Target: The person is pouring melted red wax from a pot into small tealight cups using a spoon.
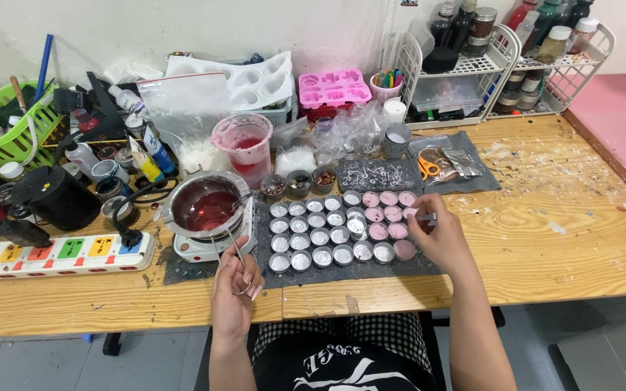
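My left hand (236,284) grips the wire handle of a metal pot (206,203) of red liquid wax that sits on a small white hot plate (204,247). My right hand (437,233) rests at the right end of a grid of small round metal cups (320,235) on a dark grey mat (371,269), pinching a small thin object over the pink-filled cups (389,215). Several cups on the right hold pink wax; the others look white or empty. Three little bowls (298,182) of dried bits stand behind the grid.
A white power strip (59,255) with coloured sockets lies at the left, next to a black pot (56,195) and a green basket (5,134). A pink-stained measuring jug (244,148), moulds (333,87), bottles and white wire racks (472,72) line the back. Orange scissors (427,168) lie on a grey cloth.
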